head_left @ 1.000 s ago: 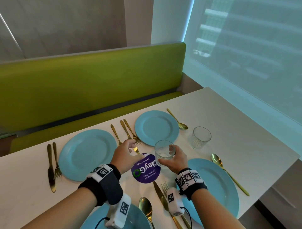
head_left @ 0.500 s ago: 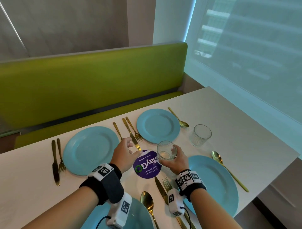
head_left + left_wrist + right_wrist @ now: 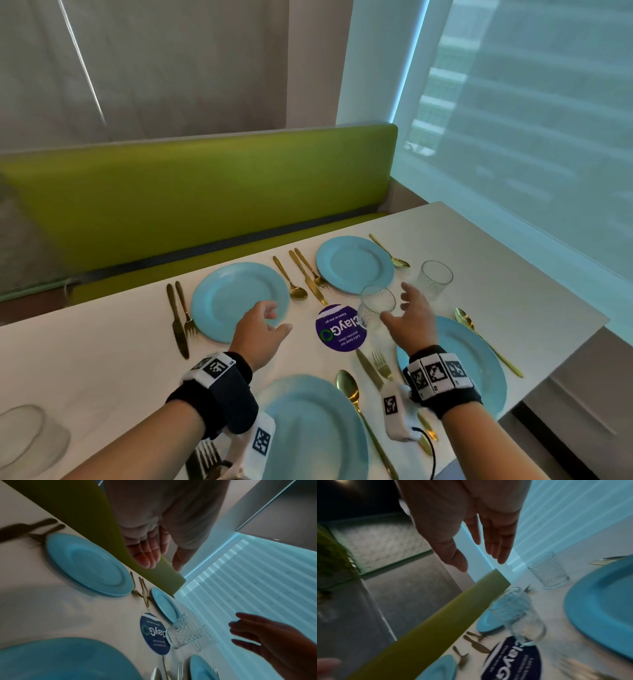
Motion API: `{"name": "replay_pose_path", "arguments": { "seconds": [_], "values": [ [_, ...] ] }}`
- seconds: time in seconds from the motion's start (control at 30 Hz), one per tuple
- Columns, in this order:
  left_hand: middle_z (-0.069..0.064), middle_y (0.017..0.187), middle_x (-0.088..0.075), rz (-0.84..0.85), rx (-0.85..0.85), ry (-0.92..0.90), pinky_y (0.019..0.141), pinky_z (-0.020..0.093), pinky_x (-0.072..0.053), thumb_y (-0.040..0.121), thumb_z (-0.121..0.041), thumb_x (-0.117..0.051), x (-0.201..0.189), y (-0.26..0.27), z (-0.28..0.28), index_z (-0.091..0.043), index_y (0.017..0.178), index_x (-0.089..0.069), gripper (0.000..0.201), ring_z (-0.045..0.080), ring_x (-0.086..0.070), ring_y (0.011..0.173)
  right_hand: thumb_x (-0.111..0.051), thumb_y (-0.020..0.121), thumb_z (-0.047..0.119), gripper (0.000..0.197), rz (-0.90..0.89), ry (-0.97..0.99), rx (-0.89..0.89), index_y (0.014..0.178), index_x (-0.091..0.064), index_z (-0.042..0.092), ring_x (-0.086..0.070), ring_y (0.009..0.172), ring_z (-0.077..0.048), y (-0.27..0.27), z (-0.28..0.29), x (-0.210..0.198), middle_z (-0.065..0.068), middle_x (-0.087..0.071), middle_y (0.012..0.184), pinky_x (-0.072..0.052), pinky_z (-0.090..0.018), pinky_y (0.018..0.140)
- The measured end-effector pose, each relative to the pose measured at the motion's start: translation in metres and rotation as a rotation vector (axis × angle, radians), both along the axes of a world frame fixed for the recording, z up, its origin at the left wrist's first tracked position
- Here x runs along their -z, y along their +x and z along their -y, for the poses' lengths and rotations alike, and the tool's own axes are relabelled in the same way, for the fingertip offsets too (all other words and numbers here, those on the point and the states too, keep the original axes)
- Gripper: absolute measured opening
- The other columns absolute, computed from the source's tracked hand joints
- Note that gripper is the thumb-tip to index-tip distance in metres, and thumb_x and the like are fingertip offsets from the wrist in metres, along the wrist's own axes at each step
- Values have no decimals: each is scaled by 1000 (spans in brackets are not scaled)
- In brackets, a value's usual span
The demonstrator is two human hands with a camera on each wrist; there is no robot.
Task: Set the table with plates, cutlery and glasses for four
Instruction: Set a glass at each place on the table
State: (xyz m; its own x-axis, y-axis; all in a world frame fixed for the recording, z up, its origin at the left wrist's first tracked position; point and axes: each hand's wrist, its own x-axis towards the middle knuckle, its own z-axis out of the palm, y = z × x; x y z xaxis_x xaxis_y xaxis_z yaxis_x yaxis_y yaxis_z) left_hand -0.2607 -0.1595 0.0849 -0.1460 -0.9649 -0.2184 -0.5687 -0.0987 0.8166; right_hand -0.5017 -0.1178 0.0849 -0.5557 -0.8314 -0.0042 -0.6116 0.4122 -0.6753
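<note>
Both the left hand (image 3: 258, 330) and right hand (image 3: 412, 317) hang slack-fingered, empty; only the head view shows a third glass (image 3: 25, 438).

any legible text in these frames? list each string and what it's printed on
"ClayGO": large white letters with a green ring as the O, on the round purple sticker on the table; upside down in the head view, partly behind the glass.
"Clean as you go": small line on the same sticker.
"Let's keep our pantries clean": small lines, same sticker, barely legible.
Wristband markers: square codes only, no words.
</note>
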Motion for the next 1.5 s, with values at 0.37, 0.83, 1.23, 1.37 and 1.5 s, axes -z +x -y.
{"name": "replay_pose_path", "arguments": {
  "seconds": [0.37, 0.83, 1.23, 1.37, 1.5],
  "values": [
    [-2, 93, -61, 94, -17, 80, 79, 19, -39, 86, -25, -64, 13, 194, -98, -20, 90, -57, 9, 13, -55, 90, -62, 83, 18, 44, 86, 80, -337, 126, -54, 15, -62, 99, -19, 238, -57, -9, -4, -67, 109, -43, -25, 91],
    [18, 136, -52, 310, -441, 542, 98, 30, -44, 74, -47, -70, 80, 390, -132, 1, 133, -45, 80, 30, -53, 123, -76, 74, 27, 78, 266, 446, -603, 140, -35, 17, -52, 122, -22, 434, -42, 73, -9, -51, 134, -46, -30, 101],
    [8, 129, -55, -74, -693, 191, 100, 46, -45, 37, -32, -89, 132, 423, -89, -15, 137, -35, 115, 28, -54, 116, -84, 62, 27, 98, 280, 338, -588, 142, -28, 22, -42, 127, -24, 483, -6, 121, -8, -46, 135, -40, -33, 105],
    [7, 140, -47, -122, -678, 144, 108, 41, -36, 54, -10, -89, 137, 421, -89, -18, 142, -33, 104, 26, -44, 129, -84, 59, 27, 95, 284, 303, -580, 139, -33, 23, -48, 121, -25, 490, -2, 127, -8, -50, 128, -44, -30, 101],
    [9, 140, -47, -194, -646, 125, 109, 43, -36, 49, -10, -90, 140, 422, -84, -20, 138, -37, 104, 27, -43, 132, -83, 61, 26, 86, 280, 284, -584, 135, -38, 23, -49, 118, -21, 489, 1, 129, -7, -49, 125, -41, -23, 96]
  ]
}}
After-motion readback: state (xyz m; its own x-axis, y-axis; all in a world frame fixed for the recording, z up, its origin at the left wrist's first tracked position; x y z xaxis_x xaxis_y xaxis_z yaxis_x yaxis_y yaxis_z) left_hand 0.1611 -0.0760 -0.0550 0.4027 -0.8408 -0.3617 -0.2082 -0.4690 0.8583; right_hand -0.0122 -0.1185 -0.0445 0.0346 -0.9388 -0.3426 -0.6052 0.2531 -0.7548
